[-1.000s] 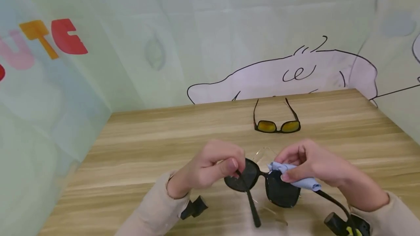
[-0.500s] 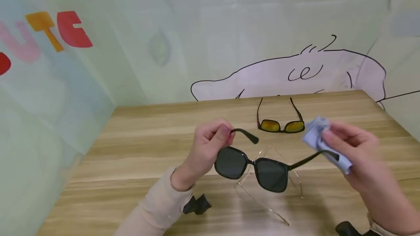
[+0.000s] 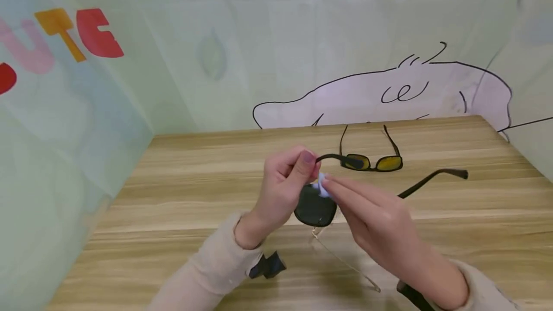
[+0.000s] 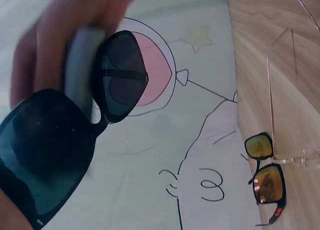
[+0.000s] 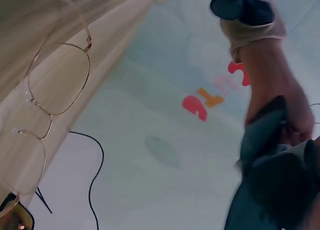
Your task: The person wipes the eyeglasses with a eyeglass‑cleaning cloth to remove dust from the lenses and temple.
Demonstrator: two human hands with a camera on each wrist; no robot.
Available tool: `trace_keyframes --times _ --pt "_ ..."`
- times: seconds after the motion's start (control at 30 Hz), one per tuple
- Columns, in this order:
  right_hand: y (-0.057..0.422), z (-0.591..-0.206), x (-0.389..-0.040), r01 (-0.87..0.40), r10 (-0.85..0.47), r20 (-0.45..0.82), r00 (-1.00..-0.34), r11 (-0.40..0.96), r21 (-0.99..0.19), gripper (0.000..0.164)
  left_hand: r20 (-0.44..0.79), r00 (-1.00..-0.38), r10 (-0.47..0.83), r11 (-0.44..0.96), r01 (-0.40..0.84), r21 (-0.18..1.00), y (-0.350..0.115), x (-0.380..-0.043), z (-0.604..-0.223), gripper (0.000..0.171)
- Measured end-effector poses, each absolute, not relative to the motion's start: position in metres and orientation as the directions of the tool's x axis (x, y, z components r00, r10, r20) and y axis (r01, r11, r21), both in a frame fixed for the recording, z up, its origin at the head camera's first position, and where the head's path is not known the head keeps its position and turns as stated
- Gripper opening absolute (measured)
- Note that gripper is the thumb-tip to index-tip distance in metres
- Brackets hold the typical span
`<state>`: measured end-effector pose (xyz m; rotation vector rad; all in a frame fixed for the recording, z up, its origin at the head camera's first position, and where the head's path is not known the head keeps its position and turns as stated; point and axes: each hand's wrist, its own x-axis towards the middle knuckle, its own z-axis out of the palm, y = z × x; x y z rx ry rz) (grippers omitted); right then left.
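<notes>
My left hand [image 3: 282, 191] pinches one temple arm of the dark sunglasses [image 3: 314, 209], holding them up over the table. The right hand [image 3: 382, 222] pinches a small light-blue cloth [image 3: 323, 187] at the upper edge of the lens nearer the left hand. That right hand covers the other lens in the head view, and the far temple arm sticks out behind it. In the left wrist view both dark lenses [image 4: 42, 145] show, the cloth a blurred pale strip [image 4: 82, 64] by the bridge.
Gold wire-rimmed glasses [image 5: 60, 79] lie on the wooden table [image 3: 207, 176] below the sunglasses. Farther back sit black-framed glasses with yellow lenses [image 3: 390, 163], their arms spread toward the wall. A printed cloth backdrop [image 3: 181, 61] rises behind the table. Each wrist carries a black camera [image 3: 269, 265].
The right hand swung out to the right with the cloth, then came back in to the other lens, on the left. The left hand raised the sunglasses and turned them.
</notes>
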<state>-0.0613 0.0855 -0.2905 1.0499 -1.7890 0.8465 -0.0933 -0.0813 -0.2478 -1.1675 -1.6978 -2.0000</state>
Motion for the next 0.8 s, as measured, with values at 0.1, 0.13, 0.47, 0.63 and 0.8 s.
trace_keyframes --times 0.1,0.13,0.47,0.63,0.8 --pt "0.068 -0.273 -0.063 -0.858 -0.391 0.834 -0.39 0.483 -0.174 0.017 0.706 -0.657 0.265 -0.28 0.648 0.708 -0.077 -0.092 -0.25 0.051" --pt "0.064 -0.27 -0.063 -0.855 -0.406 0.819 -0.405 0.485 -0.183 0.016 0.707 -0.663 0.246 -0.276 0.652 0.706 -0.075 -0.092 -0.252 0.05" --pt "0.062 -0.275 -0.062 -0.894 -0.435 0.839 -0.325 0.431 -0.123 0.037 0.763 -0.639 0.096 -0.228 0.732 0.642 -0.069 -0.091 -0.251 0.047" --pt "0.064 -0.275 -0.063 -0.959 -0.437 0.872 -0.222 0.258 -0.115 0.029 0.769 -0.634 0.084 -0.23 0.739 0.633 -0.071 -0.093 -0.254 0.047" --pt "0.07 -0.275 -0.064 -0.993 -0.496 0.861 -0.112 0.079 -0.084 0.023 0.783 -0.617 0.083 -0.223 0.754 0.618 -0.076 -0.093 -0.256 0.047"
